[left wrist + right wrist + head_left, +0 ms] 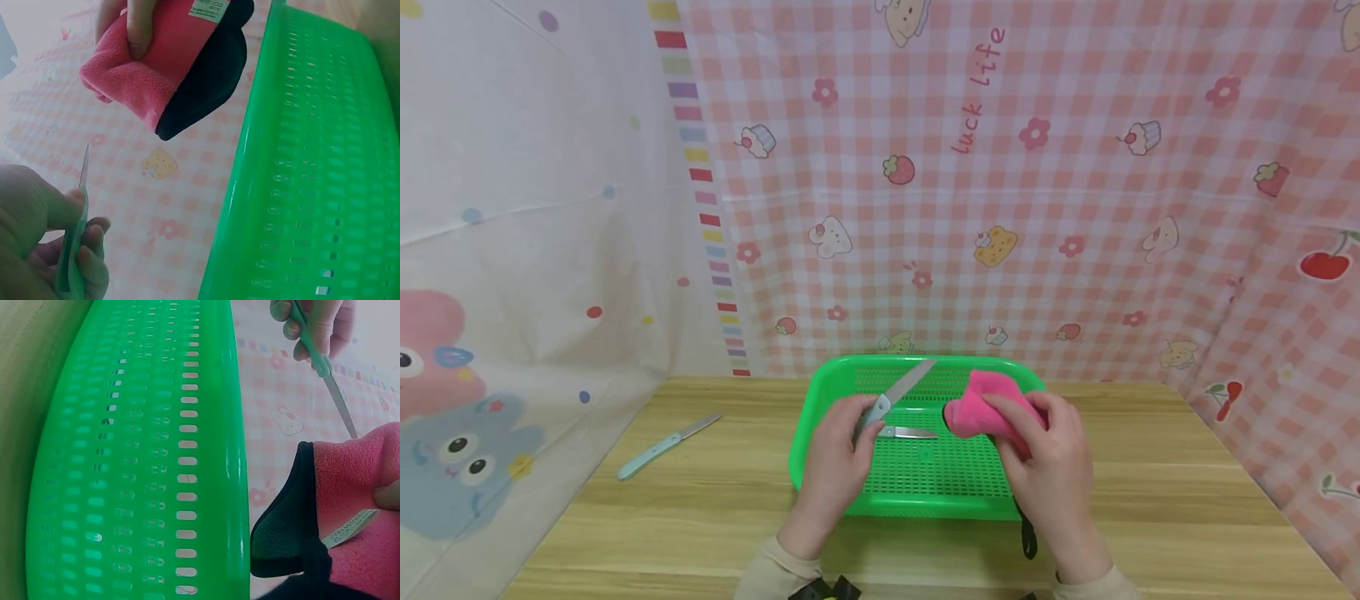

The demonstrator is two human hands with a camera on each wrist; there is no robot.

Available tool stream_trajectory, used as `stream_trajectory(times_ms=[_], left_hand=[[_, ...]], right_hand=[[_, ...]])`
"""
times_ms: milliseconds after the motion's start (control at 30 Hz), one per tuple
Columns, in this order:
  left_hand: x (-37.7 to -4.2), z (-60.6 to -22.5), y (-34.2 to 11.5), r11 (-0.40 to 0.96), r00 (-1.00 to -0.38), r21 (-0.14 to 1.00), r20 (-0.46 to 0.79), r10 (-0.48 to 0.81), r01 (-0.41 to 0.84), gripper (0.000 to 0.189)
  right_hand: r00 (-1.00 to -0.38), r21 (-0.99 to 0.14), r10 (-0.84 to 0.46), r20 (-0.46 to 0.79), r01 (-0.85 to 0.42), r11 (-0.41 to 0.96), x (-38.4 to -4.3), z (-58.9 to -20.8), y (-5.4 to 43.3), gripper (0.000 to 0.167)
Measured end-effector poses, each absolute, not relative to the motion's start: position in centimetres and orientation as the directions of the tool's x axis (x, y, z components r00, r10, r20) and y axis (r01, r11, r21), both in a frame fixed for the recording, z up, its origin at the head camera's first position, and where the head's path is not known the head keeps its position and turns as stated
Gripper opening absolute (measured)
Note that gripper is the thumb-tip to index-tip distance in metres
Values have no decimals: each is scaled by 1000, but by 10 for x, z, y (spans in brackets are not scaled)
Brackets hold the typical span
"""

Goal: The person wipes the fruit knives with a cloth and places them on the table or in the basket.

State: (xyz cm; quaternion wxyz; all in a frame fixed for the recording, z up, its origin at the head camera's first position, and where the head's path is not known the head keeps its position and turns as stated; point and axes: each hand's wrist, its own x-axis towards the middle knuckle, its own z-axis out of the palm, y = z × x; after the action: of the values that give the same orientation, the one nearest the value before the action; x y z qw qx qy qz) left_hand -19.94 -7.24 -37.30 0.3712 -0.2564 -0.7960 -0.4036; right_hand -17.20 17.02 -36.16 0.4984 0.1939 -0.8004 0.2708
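Observation:
My left hand grips a small knife by its pale blue-green handle, blade pointing up and to the right. In my right hand is a bunched pink cloth with a dark edge and a white label, pinched between thumb and fingers. Both hands are above the green basket. The blade and the cloth are apart in the head view. Inside the basket lies another small knife, its handle partly hidden behind my left hand. The left wrist view shows the held knife below the cloth.
On the wooden table, left of the basket, lies a third knife with a pale blue-green handle. A black loop hangs below the cloth near my right wrist. Patterned curtains stand behind and at both sides.

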Motion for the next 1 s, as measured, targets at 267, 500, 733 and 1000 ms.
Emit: stream_trajectory(times_ms=[267,500,733,1000], left_hand=[[-201,-374,-71,678,-440,234,886,147,697,29],[-198,-374,-66,754,-358,105,916,180,648,30],[-195,-375,-57,769,-273,12,938,212,639,17],[-192,-379,-51,750,-238,-33,938,251,660,20]], right_hand=[[-399,-212,-64,915,-609,764,-171,-362,166,38],[-289,-129,-92,953,-660,740,-174,-363,151,39],[-303,-96,-153,940,-670,736,-173,-366,133,40],[-375,-85,-191,907,-607,790,-175,-371,124,37]])
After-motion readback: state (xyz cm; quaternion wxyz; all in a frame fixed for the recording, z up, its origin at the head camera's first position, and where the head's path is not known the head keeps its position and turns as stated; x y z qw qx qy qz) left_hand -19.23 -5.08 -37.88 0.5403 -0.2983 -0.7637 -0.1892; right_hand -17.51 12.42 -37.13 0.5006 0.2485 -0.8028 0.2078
